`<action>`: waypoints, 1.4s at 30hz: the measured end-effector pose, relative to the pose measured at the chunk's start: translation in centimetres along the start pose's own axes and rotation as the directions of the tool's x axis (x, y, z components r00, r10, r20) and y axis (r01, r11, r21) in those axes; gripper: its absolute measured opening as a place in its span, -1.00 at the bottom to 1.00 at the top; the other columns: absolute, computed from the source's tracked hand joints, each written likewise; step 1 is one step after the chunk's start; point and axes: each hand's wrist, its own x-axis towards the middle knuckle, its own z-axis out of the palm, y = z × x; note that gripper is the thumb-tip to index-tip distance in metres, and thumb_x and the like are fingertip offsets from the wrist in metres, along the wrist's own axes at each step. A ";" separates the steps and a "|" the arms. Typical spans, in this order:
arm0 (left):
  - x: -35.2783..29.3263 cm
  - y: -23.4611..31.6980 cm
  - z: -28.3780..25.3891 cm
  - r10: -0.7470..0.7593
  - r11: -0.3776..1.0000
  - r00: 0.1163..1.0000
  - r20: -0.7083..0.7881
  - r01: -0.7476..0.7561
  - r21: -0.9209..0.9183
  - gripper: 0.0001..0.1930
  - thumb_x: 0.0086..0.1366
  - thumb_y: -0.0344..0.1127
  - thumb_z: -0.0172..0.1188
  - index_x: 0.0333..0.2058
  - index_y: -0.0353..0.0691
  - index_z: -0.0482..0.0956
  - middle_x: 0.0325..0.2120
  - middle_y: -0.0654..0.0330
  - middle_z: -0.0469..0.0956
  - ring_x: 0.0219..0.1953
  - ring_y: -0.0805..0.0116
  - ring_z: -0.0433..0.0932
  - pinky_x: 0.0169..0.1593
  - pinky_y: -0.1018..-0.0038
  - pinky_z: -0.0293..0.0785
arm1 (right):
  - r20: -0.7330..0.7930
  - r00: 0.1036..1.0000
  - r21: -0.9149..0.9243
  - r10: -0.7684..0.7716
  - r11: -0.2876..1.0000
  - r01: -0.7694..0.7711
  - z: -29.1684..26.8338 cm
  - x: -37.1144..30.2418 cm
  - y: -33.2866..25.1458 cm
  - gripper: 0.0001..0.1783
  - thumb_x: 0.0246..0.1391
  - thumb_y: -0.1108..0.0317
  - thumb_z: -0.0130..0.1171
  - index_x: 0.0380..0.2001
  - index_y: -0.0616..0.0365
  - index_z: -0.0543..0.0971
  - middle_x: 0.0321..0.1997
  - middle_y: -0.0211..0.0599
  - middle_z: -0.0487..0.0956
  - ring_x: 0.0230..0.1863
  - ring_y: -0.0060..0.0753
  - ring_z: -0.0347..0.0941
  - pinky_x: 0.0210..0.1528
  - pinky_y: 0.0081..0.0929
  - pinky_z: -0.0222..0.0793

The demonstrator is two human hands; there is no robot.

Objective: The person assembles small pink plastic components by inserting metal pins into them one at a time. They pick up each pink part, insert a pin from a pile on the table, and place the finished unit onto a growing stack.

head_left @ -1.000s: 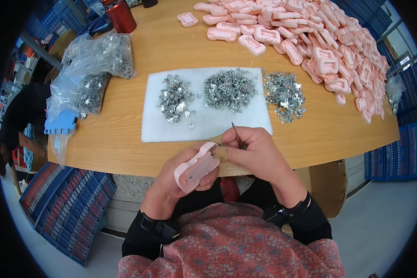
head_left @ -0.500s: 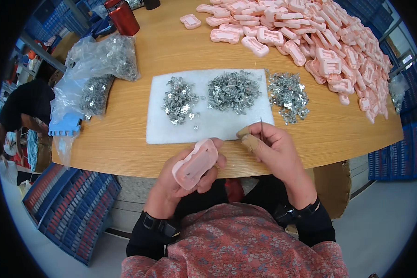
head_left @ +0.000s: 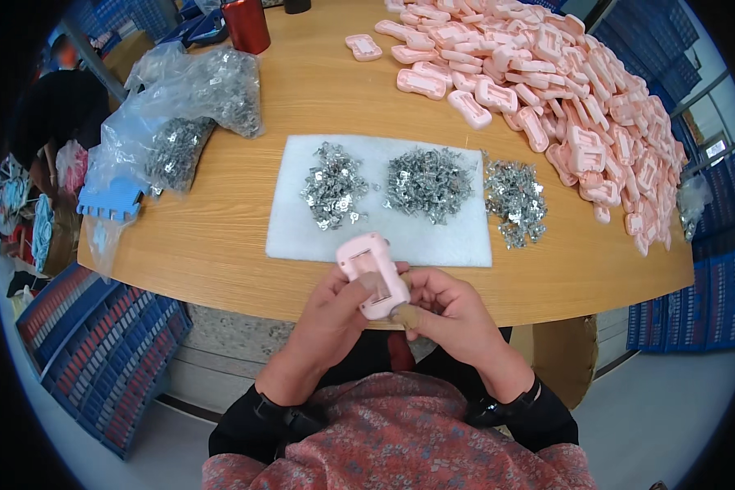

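My left hand (head_left: 325,327) grips a pale pink plastic case (head_left: 362,251), its thumb pressed into the long recess in the face. The case is held tilted over the table's near edge. Against the case's lower right side, my right hand (head_left: 459,325) has its fingers curled together, with tan covers on the thumb and a fingertip. Whatever lies between those fingers is hidden. Just beyond my hands is a white foam sheet (head_left: 290,241), bearing a left heap of small metal pieces (head_left: 333,188) and a second metal heap (head_left: 429,184).
Right of the sheet lies another metal heap (head_left: 514,204). A large pile of pink cases (head_left: 539,73) covers the far right. Clear bags of metal parts (head_left: 220,90), a blue foam piece (head_left: 110,200) and a red bottle (head_left: 245,26) stand left. Blue racks (head_left: 98,351) flank the table (head_left: 212,269).
The case has been turned over in my left hand, showing its other face. My right hand has moved left to the case. The thin dark pointed tool it held no longer shows.
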 end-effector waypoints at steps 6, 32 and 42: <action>-0.9 2.1 -1.1 0.122 0.990 0.988 -0.097 -0.114 0.079 -0.37 0.36 -0.35 0.09 0.35 -0.26 0.11 0.03 -0.09 0.50 0.07 0.11 0.55 0.07 0.18 0.56 | -0.211 0.885 -0.727 -0.415 0.672 0.142 -3.9 3.1 -2.0 -0.78 0.07 0.47 0.25 -0.17 0.20 0.60 -0.36 -0.35 0.56 -0.39 -0.57 0.49 -0.36 -0.51 0.42; 1.5 0.8 -1.4 0.121 0.978 0.993 -0.015 -0.117 0.173 -0.41 0.42 -0.03 0.00 0.25 -0.33 0.23 -0.31 0.18 0.50 -0.26 0.35 0.54 -0.19 0.36 0.57 | -0.132 0.820 -0.907 -0.557 0.402 0.127 -8.1 3.8 -0.7 -0.82 0.01 0.40 0.29 -0.27 0.14 0.63 -0.37 -0.20 0.55 -0.34 -0.15 0.51 -0.28 -0.31 0.43; 2.0 0.9 0.2 0.033 0.969 0.998 -0.059 -0.018 0.248 -0.47 0.36 -0.27 0.14 0.23 -0.32 0.27 -0.24 0.15 0.52 -0.23 0.36 0.55 -0.15 0.39 0.56 | -0.168 0.824 -0.842 -0.541 0.513 0.165 -7.5 4.5 -0.3 -0.79 -0.07 0.44 0.27 -0.28 0.17 0.62 -0.41 -0.25 0.54 -0.46 -0.24 0.51 -0.40 -0.39 0.42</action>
